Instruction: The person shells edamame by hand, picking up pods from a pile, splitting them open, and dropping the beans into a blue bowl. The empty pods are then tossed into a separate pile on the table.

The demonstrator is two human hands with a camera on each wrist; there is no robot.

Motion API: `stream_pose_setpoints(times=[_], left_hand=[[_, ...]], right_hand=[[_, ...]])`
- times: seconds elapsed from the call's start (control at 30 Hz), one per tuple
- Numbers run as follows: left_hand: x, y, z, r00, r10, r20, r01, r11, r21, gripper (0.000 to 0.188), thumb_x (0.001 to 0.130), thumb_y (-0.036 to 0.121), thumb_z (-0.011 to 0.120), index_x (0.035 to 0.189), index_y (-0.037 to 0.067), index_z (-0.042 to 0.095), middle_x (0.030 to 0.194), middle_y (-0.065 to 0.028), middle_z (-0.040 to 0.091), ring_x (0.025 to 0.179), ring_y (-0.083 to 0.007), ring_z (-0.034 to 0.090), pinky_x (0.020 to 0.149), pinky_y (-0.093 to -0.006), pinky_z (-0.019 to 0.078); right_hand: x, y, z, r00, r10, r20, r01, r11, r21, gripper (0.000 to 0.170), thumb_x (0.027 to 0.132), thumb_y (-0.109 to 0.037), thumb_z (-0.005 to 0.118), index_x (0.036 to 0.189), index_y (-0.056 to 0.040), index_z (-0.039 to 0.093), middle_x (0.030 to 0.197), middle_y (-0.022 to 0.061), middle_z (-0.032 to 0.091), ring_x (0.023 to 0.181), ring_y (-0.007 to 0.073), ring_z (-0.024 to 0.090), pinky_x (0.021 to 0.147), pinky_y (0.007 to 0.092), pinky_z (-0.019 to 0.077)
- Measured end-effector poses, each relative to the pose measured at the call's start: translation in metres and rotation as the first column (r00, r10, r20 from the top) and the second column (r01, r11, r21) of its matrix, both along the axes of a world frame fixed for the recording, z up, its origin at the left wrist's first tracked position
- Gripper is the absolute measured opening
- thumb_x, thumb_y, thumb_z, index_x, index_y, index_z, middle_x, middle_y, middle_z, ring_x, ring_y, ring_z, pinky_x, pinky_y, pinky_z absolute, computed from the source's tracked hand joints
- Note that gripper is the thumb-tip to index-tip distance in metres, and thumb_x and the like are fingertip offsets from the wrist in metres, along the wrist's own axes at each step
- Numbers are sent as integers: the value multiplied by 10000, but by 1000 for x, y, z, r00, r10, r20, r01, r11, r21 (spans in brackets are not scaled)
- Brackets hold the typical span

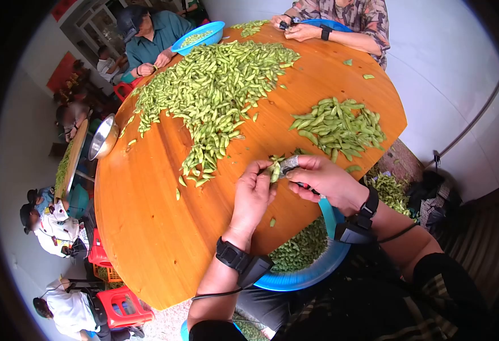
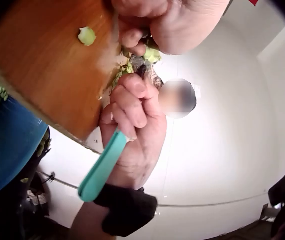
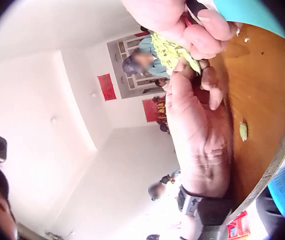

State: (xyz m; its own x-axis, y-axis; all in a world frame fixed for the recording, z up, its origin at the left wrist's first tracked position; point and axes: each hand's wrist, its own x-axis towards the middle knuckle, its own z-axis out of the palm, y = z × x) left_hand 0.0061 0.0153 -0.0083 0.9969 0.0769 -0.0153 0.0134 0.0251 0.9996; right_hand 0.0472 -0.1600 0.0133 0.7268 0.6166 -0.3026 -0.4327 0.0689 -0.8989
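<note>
At the table's near edge, my left hand (image 1: 254,190) pinches a green soybean pod (image 1: 275,170) between thumb and fingers. Close against it, my right hand (image 1: 332,181) has its fingers curled round a tool with a long teal handle (image 2: 103,167), which sticks out below the palm; a black and red part shows between the fingers, and its working end is hidden. Something grey and silvery (image 1: 289,163) covers the tip of the right thumb. Below the hands, a blue basin (image 1: 340,256) at my lap holds many shelled green beans (image 1: 300,248).
A large pod heap (image 1: 215,85) covers the table's far middle; a smaller pile (image 1: 343,128) lies to the right. Two people sit across, near blue basins (image 1: 218,31). A metal bowl (image 1: 104,136) sits at the left edge. Red stools (image 1: 125,310) stand on the floor.
</note>
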Motion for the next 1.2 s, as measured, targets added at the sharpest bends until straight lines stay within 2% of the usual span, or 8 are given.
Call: stream_pose_setpoints(times=[0.1, 0.17, 0.33, 0.6, 0.73, 0.8, 1.0, 1.2], left_hand=[[3, -6, 3, 995, -46, -85, 33, 989, -145, 130, 972, 105, 496, 1075, 33, 530, 719, 36, 512, 562, -21, 411, 477, -178, 330], [3, -3, -9, 985, 2, 170, -58, 944, 324, 183, 929, 112, 576, 1069, -3, 544, 714, 12, 539, 601, -45, 442, 527, -217, 400], [2, -6, -7, 956, 29, 291, -139, 921, 364, 113, 894, 61, 558, 972, 13, 492, 685, -49, 520, 571, -102, 433, 527, -270, 416], [-5, -5, 4, 950, 12, 311, -193, 807, 558, 116, 900, 28, 442, 1008, -1, 414, 725, -210, 557, 673, -405, 602, 598, -425, 479], [0, -3, -2, 908, -12, 418, -195, 872, 449, 146, 909, 31, 433, 1052, 1, 434, 726, -160, 553, 633, -294, 591, 569, -365, 470], [-4, -1, 3, 997, -68, -32, 73, 985, 158, 212, 951, 67, 412, 1152, 40, 476, 762, -5, 515, 588, -67, 457, 523, -226, 401], [-7, -1, 5, 992, -126, -6, 126, 990, 67, 223, 969, 99, 418, 1160, 42, 519, 787, 26, 514, 589, -35, 420, 525, -176, 356], [-8, 4, 8, 992, -105, -75, 114, 987, 116, 220, 977, 87, 418, 1139, 40, 559, 771, 22, 515, 648, -56, 443, 549, -200, 386]], right_hand=[[-3, 1, 1, 985, -25, 173, 42, 995, -96, 74, 925, -89, 544, 963, -50, 594, 665, 0, 552, 456, 42, 449, 393, 191, 316], [-8, 5, 3, 979, -33, 203, 57, 992, -111, 92, 914, -94, 537, 963, -44, 598, 655, -6, 554, 464, 51, 479, 405, 204, 356], [-18, 16, -7, 944, -106, 312, 138, 987, -81, 109, 910, -41, 515, 985, -19, 590, 650, 1, 553, 475, 48, 479, 420, 206, 373], [-23, 22, 0, 947, -138, 289, 164, 984, -67, 131, 914, -44, 514, 1019, -26, 590, 654, -4, 547, 482, 44, 471, 422, 204, 376], [-23, 19, 7, 948, -166, 271, 188, 980, -60, 175, 911, -41, 526, 1067, -29, 604, 660, -10, 551, 486, 37, 467, 423, 204, 374], [-25, 19, 1, 930, -160, 331, 197, 977, -81, 182, 906, -31, 533, 1071, -23, 609, 666, -11, 557, 505, 30, 471, 436, 203, 375], [-34, 13, -7, 703, -175, 689, 268, 963, -29, 200, 884, 16, 548, 1073, 5, 615, 686, -10, 573, 599, 9, 477, 501, 195, 383], [-21, -6, 0, 934, -202, 296, 208, 978, 12, 212, 912, -68, 539, 1112, -35, 600, 672, 1, 579, 457, 44, 473, 404, 201, 375]])
